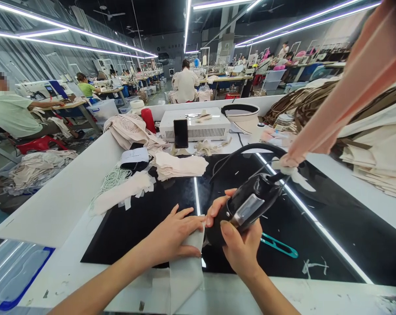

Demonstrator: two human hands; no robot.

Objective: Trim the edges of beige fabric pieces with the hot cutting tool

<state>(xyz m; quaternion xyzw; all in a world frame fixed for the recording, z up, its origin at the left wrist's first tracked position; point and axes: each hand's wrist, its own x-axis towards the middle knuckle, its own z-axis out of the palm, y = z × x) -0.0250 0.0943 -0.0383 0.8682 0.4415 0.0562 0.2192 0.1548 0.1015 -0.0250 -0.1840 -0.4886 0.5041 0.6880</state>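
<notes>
My left hand (178, 234) lies with its fingers spread on a pale fabric strip (188, 280), which runs over the front edge of the black board (135, 236). My right hand (239, 245) is wrapped round a black corded power tool (247, 203) with a shiny metal plate on its side. The tool's working end is hidden by its body and my fingers, close to the strip's right edge. A twisted pink cloth (342, 96) is knotted at the tool's cord end and rises to the upper right. Right of this hand lie teal thread snips (279, 245).
Stacks of cream fabric pieces (180, 166) lie at the board's far edge, with a pale green cord bundle (114, 179) on the left. Behind stand a phone (181, 134) and a white vented box (194, 124). Brown and cream cloth (375, 162) is piled right. People sit at sewing machines beyond.
</notes>
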